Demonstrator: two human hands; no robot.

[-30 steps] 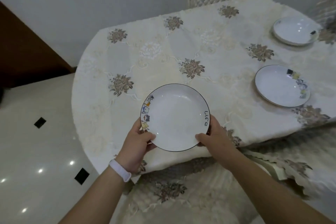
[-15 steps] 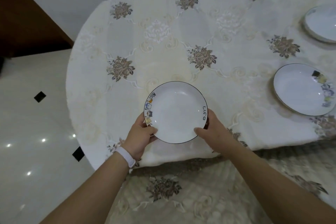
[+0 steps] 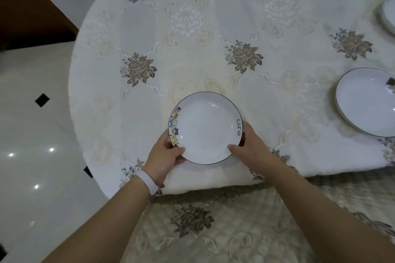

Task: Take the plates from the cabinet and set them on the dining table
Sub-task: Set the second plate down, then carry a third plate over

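Note:
A white plate [image 3: 206, 127] with a dark rim, small cartoon figures on its left edge and the word "Life" on its right edge sits low over the dining table [image 3: 192, 38], near the front edge. My left hand [image 3: 164, 156] grips its lower left rim, thumb on top. My right hand [image 3: 250, 147] grips the lower right rim the same way. I cannot tell whether the plate touches the cloth. A second white plate [image 3: 367, 102] lies on the table at the right, and part of a third plate [image 3: 390, 13] shows at the far right edge.
The round table wears a cream embroidered cloth with brown flowers. A chair with a matching quilted cover [image 3: 213, 230] stands right below my arms. Glossy pale floor tiles [image 3: 32, 134] lie to the left, and a dark wooden panel [image 3: 25, 6] is at the upper left.
I have leaned in over the table and the plate has come down toward the cloth near the front edge. Both hands keep the same hold on the rim.

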